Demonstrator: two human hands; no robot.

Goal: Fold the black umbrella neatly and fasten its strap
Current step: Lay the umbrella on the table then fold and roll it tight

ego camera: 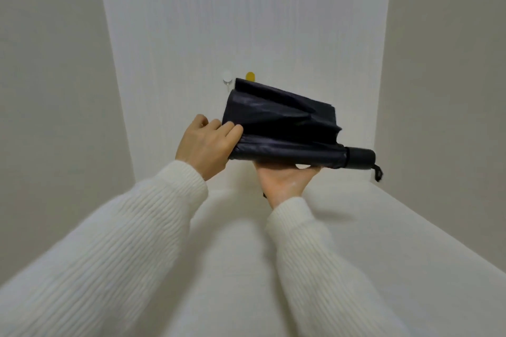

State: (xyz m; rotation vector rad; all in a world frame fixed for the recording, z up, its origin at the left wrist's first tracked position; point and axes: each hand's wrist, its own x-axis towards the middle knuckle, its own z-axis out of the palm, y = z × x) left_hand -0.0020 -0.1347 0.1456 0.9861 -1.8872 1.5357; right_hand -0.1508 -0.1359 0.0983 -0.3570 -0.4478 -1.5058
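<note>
Black umbrella (282, 131) held in the air, roughly level, collapsed but with the canopy loose and bunched; handle (360, 159) points right, and a short wrist loop (378, 172) hangs from the handle end.

Right hand (284, 180) under it, palm up, cradling the shaft end near the handle; its fingers run up behind the fabric, so whether they curl round it cannot be told. Left hand (204, 142) at the canopy's far left end, fingers (232, 130) bent onto the fabric folds, gripping the edge. Both arms in cream ribbed sleeves (109, 241).

Below: a white surface (410, 227), possibly a desk, nothing resting on it in view. White walls (54, 63) close in on three sides.

On the back wall, just above the umbrella, a white hook (227, 81) and a yellow item (249, 75), the latter partly hidden by fabric, not identifiable. Fastening strap not distinguishable. Sleeves motion-blurred.
</note>
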